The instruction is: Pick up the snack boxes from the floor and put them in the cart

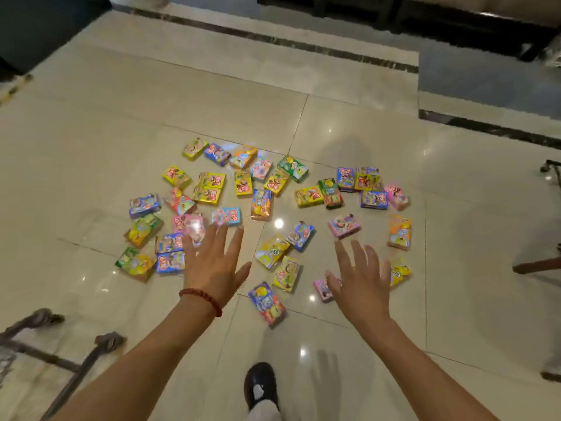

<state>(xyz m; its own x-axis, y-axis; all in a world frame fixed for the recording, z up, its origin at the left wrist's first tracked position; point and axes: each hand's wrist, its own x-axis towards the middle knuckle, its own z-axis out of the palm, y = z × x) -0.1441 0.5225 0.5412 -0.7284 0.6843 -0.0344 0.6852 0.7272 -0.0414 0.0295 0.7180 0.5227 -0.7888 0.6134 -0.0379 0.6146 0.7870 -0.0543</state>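
Several small colourful snack boxes (pixel 261 204) lie scattered flat on the shiny beige tile floor (pixel 121 123). My left hand (pixel 214 259), with a red bead bracelet on its wrist, is held out above the boxes with its fingers spread and holds nothing. My right hand (pixel 361 278) is stretched out the same way over the right part of the pile, empty, partly hiding a pink box (pixel 322 289) and a yellow box (pixel 400 270). A blue and red box (pixel 267 303) lies nearest to me between my arms.
A metal frame with wheels (pixel 45 354), possibly the cart, stands at the lower left. My dark shoe (pixel 261 384) is at the bottom centre. Dark furniture legs (pixel 537 265) sit at the right edge, a raised step (pixel 485 101) at the upper right.
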